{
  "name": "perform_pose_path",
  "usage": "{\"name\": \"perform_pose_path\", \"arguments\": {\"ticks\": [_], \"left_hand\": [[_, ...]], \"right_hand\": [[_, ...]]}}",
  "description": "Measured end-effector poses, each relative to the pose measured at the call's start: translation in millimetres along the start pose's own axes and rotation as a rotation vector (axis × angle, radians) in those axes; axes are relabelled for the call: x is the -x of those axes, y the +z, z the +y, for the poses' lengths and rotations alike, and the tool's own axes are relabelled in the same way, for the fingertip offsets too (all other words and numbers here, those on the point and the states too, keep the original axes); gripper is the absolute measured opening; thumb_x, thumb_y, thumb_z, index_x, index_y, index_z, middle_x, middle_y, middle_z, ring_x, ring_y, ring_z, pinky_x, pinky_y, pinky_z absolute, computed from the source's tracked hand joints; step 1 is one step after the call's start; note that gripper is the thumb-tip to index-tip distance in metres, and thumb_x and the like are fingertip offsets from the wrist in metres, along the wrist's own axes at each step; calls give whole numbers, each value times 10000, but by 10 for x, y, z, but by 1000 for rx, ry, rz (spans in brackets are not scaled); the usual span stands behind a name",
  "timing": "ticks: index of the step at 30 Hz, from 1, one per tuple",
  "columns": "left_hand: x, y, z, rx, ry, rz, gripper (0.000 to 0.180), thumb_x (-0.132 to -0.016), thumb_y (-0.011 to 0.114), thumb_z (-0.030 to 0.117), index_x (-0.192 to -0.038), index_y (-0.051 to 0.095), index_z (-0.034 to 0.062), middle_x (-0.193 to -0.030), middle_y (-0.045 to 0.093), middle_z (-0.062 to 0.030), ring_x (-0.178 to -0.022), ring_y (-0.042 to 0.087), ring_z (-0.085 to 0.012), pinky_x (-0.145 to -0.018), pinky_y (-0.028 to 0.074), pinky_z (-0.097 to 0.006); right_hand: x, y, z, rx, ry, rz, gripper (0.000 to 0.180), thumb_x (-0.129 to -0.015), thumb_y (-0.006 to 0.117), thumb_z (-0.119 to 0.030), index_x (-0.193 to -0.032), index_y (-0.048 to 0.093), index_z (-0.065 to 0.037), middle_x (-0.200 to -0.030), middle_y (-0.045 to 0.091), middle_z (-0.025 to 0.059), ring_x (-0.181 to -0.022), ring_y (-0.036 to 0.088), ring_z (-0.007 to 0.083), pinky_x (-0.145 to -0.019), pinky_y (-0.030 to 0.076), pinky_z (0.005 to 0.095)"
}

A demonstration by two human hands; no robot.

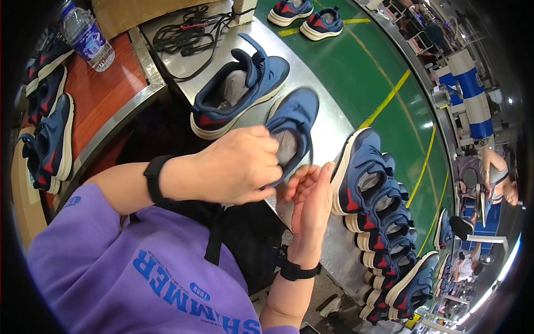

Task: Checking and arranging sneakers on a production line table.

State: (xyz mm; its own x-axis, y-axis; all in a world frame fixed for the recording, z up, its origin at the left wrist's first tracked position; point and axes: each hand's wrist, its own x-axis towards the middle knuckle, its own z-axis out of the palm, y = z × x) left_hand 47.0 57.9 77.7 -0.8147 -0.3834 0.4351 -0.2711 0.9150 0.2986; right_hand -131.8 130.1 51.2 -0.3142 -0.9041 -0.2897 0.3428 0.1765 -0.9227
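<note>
A blue sneaker (pixel 298 108) with a dark collar and light grey stuffing inside rests on the metal tabletop in front of me. My left hand (pixel 245 164) is closed at the near left edge of its collar, its fingers curled and slightly blurred. Beside the heel, my right hand (pixel 311 200) is turned palm toward me, with thumb raised and fingers loosely bent and apart. Another blue sneaker (pixel 272 75) with a red heel patch and its strap lifted stands just beyond to the left, apart from both hands.
Right of my hands, several matching sneakers (pixel 359 167) stand in a packed row along the metal edge (pixel 328 131). Beyond runs a green conveyor belt (pixel 384 72) with a pair of shoes at its far end. Black cables (pixel 189 36), a water bottle (pixel 89 42) and more sneakers (pixel 55 133) lie left.
</note>
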Motion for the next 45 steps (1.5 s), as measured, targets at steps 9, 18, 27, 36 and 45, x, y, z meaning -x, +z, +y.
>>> {"name": "perform_pose_path", "arguments": {"ticks": [9, 18, 27, 36, 45], "left_hand": [[222, -215, 138, -50, 13, -158, 262, -707, 757, 285, -674, 578, 96, -678, 567, -22, -729, 567, -191, -718, 438, -314], [335, -116, 138, -47, 60, -91, 261, -692, 763, 261, -649, 554, 111, -629, 544, 8, -702, 554, -166, -701, 428, -305], [366, -52, 150, -8, 71, -65, 283, -675, 774, 224, -632, 519, 109, -624, 528, 11, -701, 530, -172, -692, 422, -314], [449, 26, 143, 43, 34, 55, 277, -696, 785, 229, -650, 534, 123, -625, 474, 18, -672, 498, -169, -664, 381, -318], [471, 47, 119, 83, -22, 132, 243, -706, 802, 254, -684, 599, 123, -624, 463, 24, -638, 488, -166, -655, 369, -325]], "right_hand": [[227, 41, -94, -150, 351, -276, 418, -1009, 507, -398, -754, 543, -69, -517, 484, 7, -411, 403, 54, -384, 300, 185], [115, -100, -548, -224, 54, -22, 393, -1013, 493, -256, -647, 468, -115, -458, 358, -44, -356, 287, 40, -354, 225, 196], [324, -17, -161, -207, 283, -214, 342, -1013, 520, -293, -780, 588, -53, -500, 480, -17, -366, 373, 52, -349, 269, 208], [89, 29, -415, -226, 188, -226, 314, -1000, 544, -232, -729, 531, -73, -481, 440, -20, -353, 338, 45, -341, 247, 207], [233, 50, -60, -328, 212, -254, 286, -1011, 536, -241, -770, 553, -88, -525, 489, -11, -379, 381, 47, -358, 297, 196]]}}
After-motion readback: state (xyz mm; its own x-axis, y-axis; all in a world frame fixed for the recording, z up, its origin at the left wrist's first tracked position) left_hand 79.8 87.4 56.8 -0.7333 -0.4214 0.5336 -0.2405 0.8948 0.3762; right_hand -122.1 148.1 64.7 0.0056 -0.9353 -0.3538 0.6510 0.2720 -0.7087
